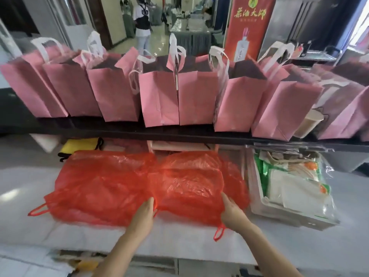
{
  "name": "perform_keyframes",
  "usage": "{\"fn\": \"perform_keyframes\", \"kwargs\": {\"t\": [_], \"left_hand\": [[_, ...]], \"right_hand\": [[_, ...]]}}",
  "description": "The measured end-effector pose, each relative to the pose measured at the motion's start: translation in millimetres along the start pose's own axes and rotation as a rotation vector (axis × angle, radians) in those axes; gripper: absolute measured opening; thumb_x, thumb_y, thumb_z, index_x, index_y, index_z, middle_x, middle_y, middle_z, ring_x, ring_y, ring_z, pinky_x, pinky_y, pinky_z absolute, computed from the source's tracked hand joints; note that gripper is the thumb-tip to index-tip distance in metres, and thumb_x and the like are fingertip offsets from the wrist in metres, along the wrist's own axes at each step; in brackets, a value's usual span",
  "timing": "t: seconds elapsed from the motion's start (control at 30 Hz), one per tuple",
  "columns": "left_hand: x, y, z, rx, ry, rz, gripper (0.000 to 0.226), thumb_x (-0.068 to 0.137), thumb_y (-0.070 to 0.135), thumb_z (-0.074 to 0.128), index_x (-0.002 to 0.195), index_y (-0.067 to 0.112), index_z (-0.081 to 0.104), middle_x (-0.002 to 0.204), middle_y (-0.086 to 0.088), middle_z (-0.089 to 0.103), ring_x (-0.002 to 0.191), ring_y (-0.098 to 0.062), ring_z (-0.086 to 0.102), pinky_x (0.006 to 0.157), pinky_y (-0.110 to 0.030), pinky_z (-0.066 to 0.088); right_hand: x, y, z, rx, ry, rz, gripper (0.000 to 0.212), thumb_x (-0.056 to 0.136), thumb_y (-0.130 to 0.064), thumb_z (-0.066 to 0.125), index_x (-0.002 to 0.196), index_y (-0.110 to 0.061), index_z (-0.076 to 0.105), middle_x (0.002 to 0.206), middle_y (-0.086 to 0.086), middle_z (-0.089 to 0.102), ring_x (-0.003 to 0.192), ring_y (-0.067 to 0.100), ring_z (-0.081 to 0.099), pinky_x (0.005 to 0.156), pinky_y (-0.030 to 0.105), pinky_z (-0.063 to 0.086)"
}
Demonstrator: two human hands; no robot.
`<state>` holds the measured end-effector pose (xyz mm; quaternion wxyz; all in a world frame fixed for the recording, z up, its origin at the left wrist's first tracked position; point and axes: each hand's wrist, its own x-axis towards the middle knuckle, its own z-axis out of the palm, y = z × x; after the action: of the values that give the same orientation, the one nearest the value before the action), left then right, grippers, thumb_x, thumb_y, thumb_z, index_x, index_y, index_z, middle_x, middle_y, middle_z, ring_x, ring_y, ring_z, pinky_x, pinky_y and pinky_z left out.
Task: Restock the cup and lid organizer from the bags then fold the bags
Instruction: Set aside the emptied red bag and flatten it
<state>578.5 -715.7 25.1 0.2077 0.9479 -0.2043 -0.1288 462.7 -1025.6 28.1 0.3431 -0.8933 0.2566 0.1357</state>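
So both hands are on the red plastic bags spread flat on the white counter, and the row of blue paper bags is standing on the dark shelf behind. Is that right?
Not quite: the paper bags are pink, not blue, as the head view shows. The rest holds: the left hand and right hand are on the red plastic bags spread flat on the white counter, and the row stands on the dark shelf behind.

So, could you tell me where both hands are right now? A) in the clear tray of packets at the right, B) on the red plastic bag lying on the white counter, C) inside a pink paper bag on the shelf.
B: the left hand and right hand both rest on the near edge of the red plastic bag, spread flat on the counter.
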Motion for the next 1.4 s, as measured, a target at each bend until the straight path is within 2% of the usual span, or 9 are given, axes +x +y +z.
{"fn": "perform_keyframes", "kwargs": {"t": [0.13, 0.27, 0.43, 0.63, 0.73, 0.87, 1.1, 1.27, 1.4], "left_hand": [[-9, -3, 10, 0.208, -0.067, -0.089, 0.047, 0.083, 0.012, 0.07, 0.115, 0.027, 0.039, 0.11, -0.008, 0.048, 0.104, -0.034, 0.057, 0.081, -0.041, 0.051], [-13, 23, -27, 0.381, -0.127, -0.099, 0.053, 0.078, 0.08, 0.052, 0.093, 0.029, 0.05, 0.108, 0.004, 0.044, 0.109, -0.021, 0.047, 0.087, -0.039, 0.047], [6, 41, -62, 0.075, 0.407, -0.024, 0.07, 0.094, 0.074, 0.036, 0.051, 0.019, 0.039, 0.06, 0.006, 0.049, 0.072, -0.021, 0.058, 0.066, -0.037, 0.049], [68, 46, -51, 0.225, 0.477, 0.158, 0.012, 0.095, 0.036, 0.066, 0.099, 0.025, 0.063, 0.101, 0.001, 0.053, 0.09, -0.025, 0.053, 0.073, -0.039, 0.052], [88, 42, -28, 0.286, 0.288, 0.201, 0.034, 0.092, 0.038, 0.071, 0.124, 0.032, 0.062, 0.126, 0.0, 0.054, 0.108, -0.028, 0.056, 0.086, -0.042, 0.054], [92, 35, 9, 0.419, -0.058, 0.181, 0.07, 0.095, 0.049, 0.065, 0.156, 0.045, 0.031, 0.169, -0.004, 0.018, 0.144, -0.034, 0.034, 0.112, -0.048, 0.039], [87, 24, 44, 0.464, -0.365, 0.096, 0.078, 0.095, 0.052, 0.063, 0.159, 0.045, 0.02, 0.171, -0.008, -0.014, 0.155, -0.037, 0.007, 0.124, -0.054, 0.018], [90, 31, 49, 0.381, -0.355, 0.073, 0.078, 0.095, 0.06, 0.057, 0.16, 0.043, 0.018, 0.171, -0.011, -0.01, 0.157, -0.036, 0.002, 0.126, -0.054, 0.012], [84, 41, 41, 0.24, -0.228, 0.062, 0.064, 0.102, 0.059, 0.042, 0.16, 0.04, 0.023, 0.172, -0.007, 0.005, 0.158, -0.03, 0.009, 0.127, -0.049, 0.015]], "right_hand": [[17, 16, 6, 0.118, -0.099, -0.053, 0.103, 0.065, -0.01, 0.04, 0.162, -0.042, 0.024, 0.153, 0.005, 0.049, 0.119, 0.025, 0.062, 0.083, 0.027, 0.061], [28, 23, 4, 0.225, -0.129, -0.106, 0.099, 0.067, -0.011, 0.044, 0.159, -0.045, 0.03, 0.145, 0.002, 0.057, 0.109, 0.019, 0.068, 0.074, 0.024, 0.06], [16, 10, -22, 0.209, -0.123, -0.214, 0.047, 0.091, -0.052, 0.066, 0.136, -0.039, 0.06, 0.123, -0.014, 0.07, 0.104, 0.001, 0.067, 0.094, 0.03, 0.054], [30, -4, -31, 0.054, 0.438, -0.196, 0.041, 0.101, -0.063, 0.044, 0.09, -0.03, 0.066, 0.09, -0.014, 0.061, 0.085, 0.008, 0.059, 0.077, 0.039, 0.053], [48, -13, -24, 0.044, 0.599, -0.283, 0.019, 0.101, -0.037, 0.06, 0.095, -0.02, 0.067, 0.096, -0.005, 0.059, 0.093, 0.02, 0.057, 0.081, 0.04, 0.052], [70, -9, -4, -0.126, 0.426, -0.207, 0.043, 0.091, -0.045, 0.069, 0.128, -0.024, 0.06, 0.127, 0.002, 0.057, 0.115, 0.03, 0.056, 0.089, 0.047, 0.052], [73, 15, 20, -0.187, 0.0, 0.061, 0.106, 0.085, -0.051, 0.078, 0.164, -0.035, 0.01, 0.172, 0.011, 0.012, 0.157, 0.034, 0.018, 0.123, 0.055, 0.028], [72, 17, 18, -0.202, -0.004, 0.045, 0.103, 0.083, -0.06, 0.075, 0.163, -0.038, 0.013, 0.172, 0.007, 0.012, 0.158, 0.031, 0.016, 0.123, 0.055, 0.029], [64, 4, 7, -0.185, 0.221, -0.089, 0.07, 0.091, -0.058, 0.065, 0.151, -0.03, 0.043, 0.161, 0.006, 0.036, 0.149, 0.031, 0.034, 0.117, 0.053, 0.038]]}}
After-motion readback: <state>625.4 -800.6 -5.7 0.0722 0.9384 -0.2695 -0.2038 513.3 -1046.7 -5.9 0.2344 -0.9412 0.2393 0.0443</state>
